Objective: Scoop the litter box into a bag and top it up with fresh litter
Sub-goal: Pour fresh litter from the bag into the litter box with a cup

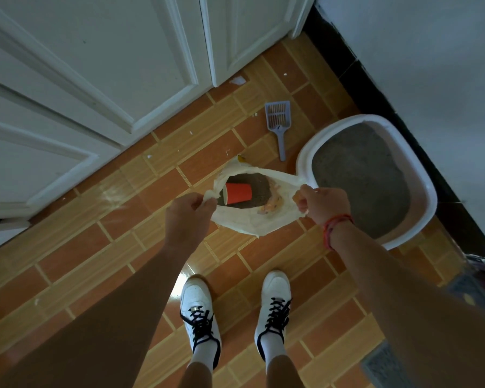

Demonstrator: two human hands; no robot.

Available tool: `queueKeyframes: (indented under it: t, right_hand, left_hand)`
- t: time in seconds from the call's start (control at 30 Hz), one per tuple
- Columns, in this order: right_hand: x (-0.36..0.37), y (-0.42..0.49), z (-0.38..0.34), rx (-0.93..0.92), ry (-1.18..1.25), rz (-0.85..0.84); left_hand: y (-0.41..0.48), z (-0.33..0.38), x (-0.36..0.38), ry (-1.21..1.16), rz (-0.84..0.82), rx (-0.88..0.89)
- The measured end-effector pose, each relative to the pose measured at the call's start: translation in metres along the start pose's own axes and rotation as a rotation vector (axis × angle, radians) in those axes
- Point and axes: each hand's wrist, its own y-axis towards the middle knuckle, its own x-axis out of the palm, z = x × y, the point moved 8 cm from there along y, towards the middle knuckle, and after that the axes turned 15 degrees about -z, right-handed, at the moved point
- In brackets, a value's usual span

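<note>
I stand over a pale yellowish plastic bag [252, 219] held open between both hands. My left hand [188, 214] pinches the bag's left rim and my right hand [324, 204] pinches its right rim. Inside the bag lie grey litter and a red cup [238, 193] on its side. A white litter box [420, 175] filled with grey litter sits on the floor to the right, by the wall. A grey-blue slotted scoop [278, 121] lies on the tiles beyond the bag, to the left of the box.
White panelled doors [95, 79] run along the left and far side. A white wall with a black skirting [375, 79] is at the right. Small white scraps dot the orange tiled floor [109, 247]. My white shoes stand below the bag. A dark mat [465, 292] lies at the lower right.
</note>
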Motion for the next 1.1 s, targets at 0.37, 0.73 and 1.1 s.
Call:
queueKeyframes:
  t: [0.37,0.73,1.1]
  right_hand:
    - [0.015,-0.019,-0.029,-0.081,0.025,-0.062]
    - [0.052,-0.065,-0.072,-0.180,0.015,-0.040]
    - [0.162,-0.099,-0.124,-0.269,-0.132,-0.148]
  left_hand:
    - [0.003,0.000,-0.015,-0.274,0.035,-0.107]
    - [-0.039,-0.019,-0.069,-0.282,0.151,-0.120]
    - [-0.097,-0.103,-0.162,-0.448,0.303,-0.183]
